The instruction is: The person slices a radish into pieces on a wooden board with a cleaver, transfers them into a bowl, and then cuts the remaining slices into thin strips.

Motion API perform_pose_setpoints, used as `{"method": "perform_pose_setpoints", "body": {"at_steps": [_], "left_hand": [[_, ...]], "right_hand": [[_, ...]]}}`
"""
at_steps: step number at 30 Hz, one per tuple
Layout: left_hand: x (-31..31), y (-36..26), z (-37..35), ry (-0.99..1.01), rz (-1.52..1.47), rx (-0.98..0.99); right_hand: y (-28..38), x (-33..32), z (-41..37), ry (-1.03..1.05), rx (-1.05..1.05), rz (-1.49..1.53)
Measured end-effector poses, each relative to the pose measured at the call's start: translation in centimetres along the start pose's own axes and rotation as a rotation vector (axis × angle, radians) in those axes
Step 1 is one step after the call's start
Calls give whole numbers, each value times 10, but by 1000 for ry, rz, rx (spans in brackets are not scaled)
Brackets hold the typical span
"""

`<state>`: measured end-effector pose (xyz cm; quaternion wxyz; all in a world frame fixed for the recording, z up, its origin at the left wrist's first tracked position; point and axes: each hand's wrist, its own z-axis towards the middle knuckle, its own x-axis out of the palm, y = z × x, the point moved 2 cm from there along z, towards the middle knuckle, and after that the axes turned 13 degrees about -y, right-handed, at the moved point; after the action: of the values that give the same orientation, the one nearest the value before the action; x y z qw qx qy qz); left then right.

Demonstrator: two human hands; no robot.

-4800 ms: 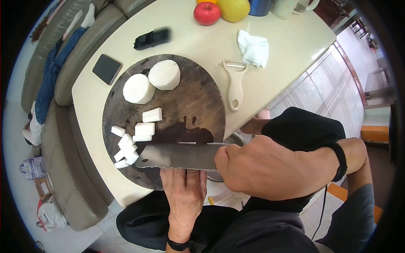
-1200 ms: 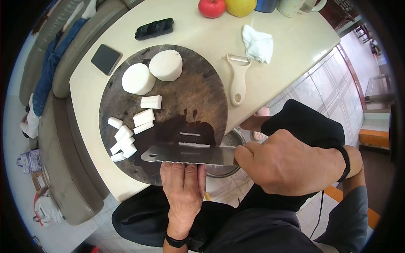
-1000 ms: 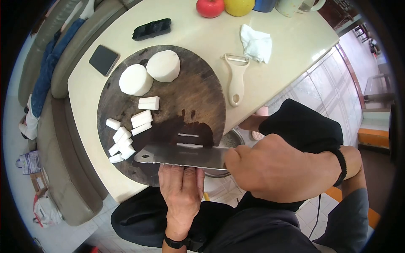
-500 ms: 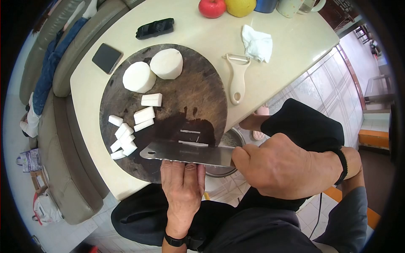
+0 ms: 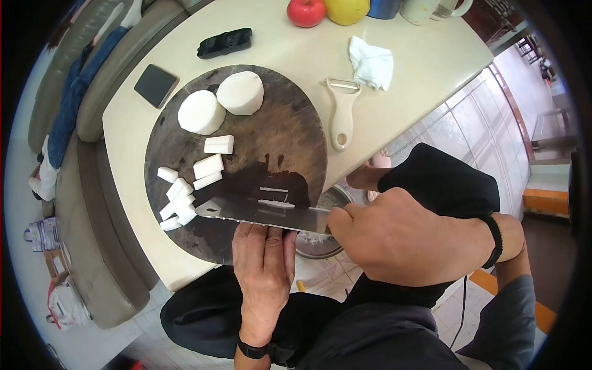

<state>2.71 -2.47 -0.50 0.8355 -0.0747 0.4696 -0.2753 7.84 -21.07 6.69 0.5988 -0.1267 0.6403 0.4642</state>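
My right hand point(image 5: 394, 240) is closed around the handle of a cleaver point(image 5: 262, 216), whose broad steel blade points left over the round wooden chopping board point(image 5: 277, 117). At the board's near edge, my left hand point(image 5: 262, 265) has its fingers bent together against the blade's near side. What lies under those fingertips is hidden. Thin white strips point(image 5: 275, 204) lie just beyond the blade. To the left sit several cut white vegetable blocks point(image 5: 179, 188), with more blocks point(image 5: 208, 166) nearby. Two thick peeled white rounds point(image 5: 240, 93) rest at the far side.
A peeler point(image 5: 343, 117) and a crumpled white tissue point(image 5: 372, 63) lie right of the board. A phone point(image 5: 156, 86) and black case point(image 5: 225, 43) are beyond it. Red and yellow fruit point(image 5: 306, 12) and cups stand at the back. A metal basin point(image 5: 319, 251) sits below the table edge.
The cleaver and my right hand have shifted slightly left and away from me. My left fingers stay close behind the blade. The view has moved a little.
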Motion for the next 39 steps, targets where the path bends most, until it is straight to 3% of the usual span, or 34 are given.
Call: {"method": "perform_pose_setpoints", "body": {"at_steps": [11,13,17,26,39], "left_hand": [[-1,1,0,29,-35,-9],[-2,1,2,18,-36,17],[-1,2,2,-1,-17,46],[-2,3,-1,1,4,38],[-1,3,1,-1,-9,37]], "right_hand": [[5,0,5,56,-7,35],[6,7,11,-70,-22,91],[1,7,16,-98,-53,66],[1,-5,3,71,60,59],[-2,10,13,-68,-44,158]]}}
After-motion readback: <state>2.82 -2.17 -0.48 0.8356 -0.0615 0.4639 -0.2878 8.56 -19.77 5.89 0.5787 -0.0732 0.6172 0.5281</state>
